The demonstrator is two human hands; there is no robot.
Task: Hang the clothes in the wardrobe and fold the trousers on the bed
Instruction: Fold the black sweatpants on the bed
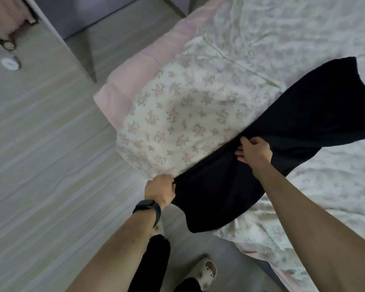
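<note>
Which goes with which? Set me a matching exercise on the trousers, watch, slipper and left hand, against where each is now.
1 trousers
2 watch
3 slipper
4 left hand

A on the floor
B spread across the bed
C gripping the trousers' edge
D on the left arm

Pairs: 1-B, 2-D, 3-A, 4-C

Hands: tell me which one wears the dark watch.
The left hand, gripping the black trousers at their near end; the watch sits on its wrist. The right hand, holding them farther along, has a bare wrist.
</note>
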